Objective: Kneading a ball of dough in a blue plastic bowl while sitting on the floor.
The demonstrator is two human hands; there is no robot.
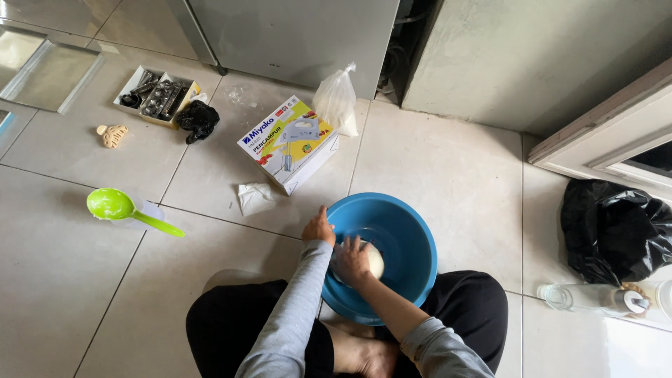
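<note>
Pale tiled floor (448, 161); the person sits on it with a blue bowl (406, 231) between the knees. A white dough ball (376, 260) lies in the bowl bottom, under the right hand (351, 261), whose fingers curl over it, grasping. The left hand (318, 229) fingers clamp the bowl rim. Beyond the left fingers lies a rectangular white-and-yellow mixer box (290, 143), a knotted clear bag (337, 101) just behind it. Far left of the fingers: a green scoop (119, 208). Far right: a black bag (612, 231).
</note>
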